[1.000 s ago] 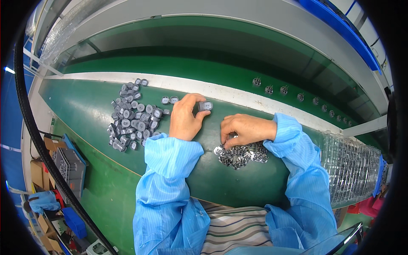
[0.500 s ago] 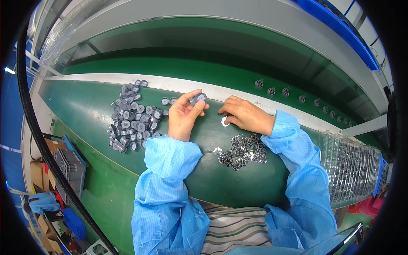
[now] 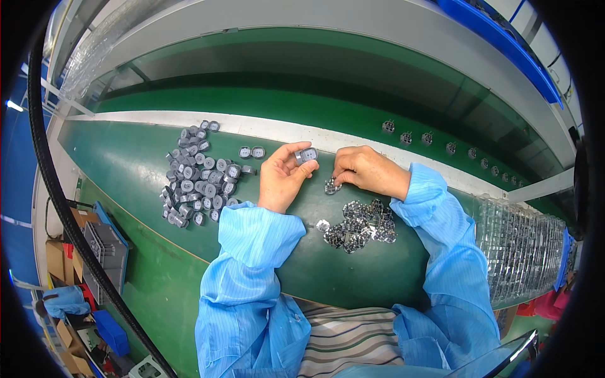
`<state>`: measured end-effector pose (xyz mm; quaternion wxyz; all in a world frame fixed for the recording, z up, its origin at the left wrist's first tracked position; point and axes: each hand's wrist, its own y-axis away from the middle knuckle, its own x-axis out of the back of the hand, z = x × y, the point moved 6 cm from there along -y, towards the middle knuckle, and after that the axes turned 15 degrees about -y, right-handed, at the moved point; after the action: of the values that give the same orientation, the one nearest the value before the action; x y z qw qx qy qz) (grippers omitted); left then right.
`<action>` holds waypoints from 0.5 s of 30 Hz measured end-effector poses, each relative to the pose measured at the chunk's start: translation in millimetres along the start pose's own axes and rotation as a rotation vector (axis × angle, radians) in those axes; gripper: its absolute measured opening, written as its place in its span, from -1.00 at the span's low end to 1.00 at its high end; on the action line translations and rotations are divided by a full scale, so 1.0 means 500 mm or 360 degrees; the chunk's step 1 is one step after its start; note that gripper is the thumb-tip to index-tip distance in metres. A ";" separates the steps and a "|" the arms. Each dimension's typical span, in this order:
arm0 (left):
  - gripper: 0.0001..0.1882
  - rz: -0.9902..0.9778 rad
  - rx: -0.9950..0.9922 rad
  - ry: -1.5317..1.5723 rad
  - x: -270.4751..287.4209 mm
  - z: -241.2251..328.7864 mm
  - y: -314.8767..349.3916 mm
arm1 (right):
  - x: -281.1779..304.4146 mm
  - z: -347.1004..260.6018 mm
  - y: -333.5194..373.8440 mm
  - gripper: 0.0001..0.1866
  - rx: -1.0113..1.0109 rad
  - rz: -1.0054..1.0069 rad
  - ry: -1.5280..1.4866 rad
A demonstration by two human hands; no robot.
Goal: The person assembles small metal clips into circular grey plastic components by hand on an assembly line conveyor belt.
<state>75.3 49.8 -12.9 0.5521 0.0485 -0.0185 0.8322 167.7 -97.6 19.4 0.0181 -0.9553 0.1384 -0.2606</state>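
Pinched between the thumb and fingers of my left hand (image 3: 284, 178) is a small grey plastic housing (image 3: 307, 155), its lighter face with small openings turned up. My right hand (image 3: 370, 170) is closed at the fingertips on a small metallic part (image 3: 332, 185) with a dark, bumpy side showing. The two hands are a short way apart over the green table. A heap of similar metallic parts (image 3: 357, 222) lies just below my right hand. To the left of my left hand is a big pile of grey housings (image 3: 195, 179), with two housings (image 3: 251, 152) set apart from it.
A white strip (image 3: 271, 131) runs along the table's far edge. Past it, a row of metallic parts (image 3: 427, 137) stands on a green surface. Stacked clear trays (image 3: 520, 252) are at the right. A black cable (image 3: 75, 236) crosses the left side.
My left hand has moved slightly right and turned the grey housing to show its face. The metallic part in my right hand has turned from its white side to its dark side.
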 end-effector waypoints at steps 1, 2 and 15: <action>-0.56 0.0001 -0.0002 0.0000 -0.001 -0.005 0.000 | 0.000 0.002 -0.001 -0.86 0.0002 -0.0001 0.0001; -0.55 0.0028 -0.0040 -0.0105 -0.002 -0.006 0.000 | 0.005 -0.004 -0.001 -0.87 0.0146 0.0073 0.0336; -0.55 -0.0021 -0.0273 -0.0523 -0.032 -0.004 0.016 | 0.025 -0.050 0.003 -0.87 0.0458 0.0638 -0.0009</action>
<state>74.0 32.4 -16.2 0.5493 0.1366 -0.1788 0.8047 165.3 -101.7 46.9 0.2057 -0.8971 0.2867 -0.2661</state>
